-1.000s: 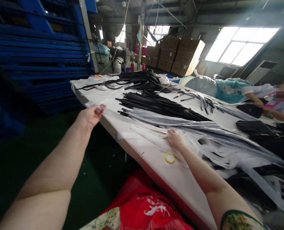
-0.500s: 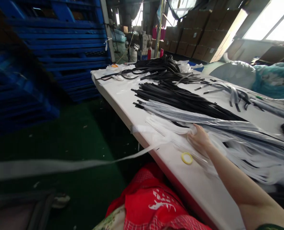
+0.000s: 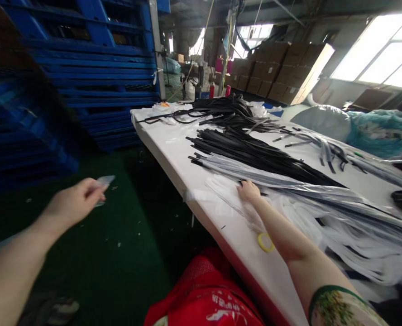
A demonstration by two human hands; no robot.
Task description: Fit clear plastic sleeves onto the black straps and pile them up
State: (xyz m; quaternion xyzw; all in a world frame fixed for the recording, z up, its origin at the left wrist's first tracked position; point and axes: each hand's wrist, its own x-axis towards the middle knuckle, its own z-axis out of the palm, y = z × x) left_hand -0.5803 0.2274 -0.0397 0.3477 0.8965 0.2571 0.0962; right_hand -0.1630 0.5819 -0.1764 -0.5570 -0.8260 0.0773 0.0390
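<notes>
My left hand [image 3: 82, 197] is out over the floor, left of the table, its fingers closed on a translucent plastic strip [image 3: 106, 181]. Over the table, my right hand [image 3: 249, 192] has its fingers curled at the dark end of a black strip [image 3: 243, 182]; how much of it lies under the fingers is hidden. White translucent strips [image 3: 221, 185] spread to the left of that hand. Just beyond it lies a bundle of black strips in clear plastic [image 3: 235, 167]. A yellow tape ring [image 3: 265, 242] rests near my right forearm.
More black strips [image 3: 251, 147] and a tangled black pile [image 3: 221, 108] cover the far part of the white table [image 3: 167, 154]. Loose white strips [image 3: 343, 240] lie at the right. Blue pallets [image 3: 102, 86] stand at the left, cartons [image 3: 275, 68] behind.
My left hand has come into view at the left; the long pale strip that stretched across there is gone. My right hand has moved left along the table to the black strip's end.
</notes>
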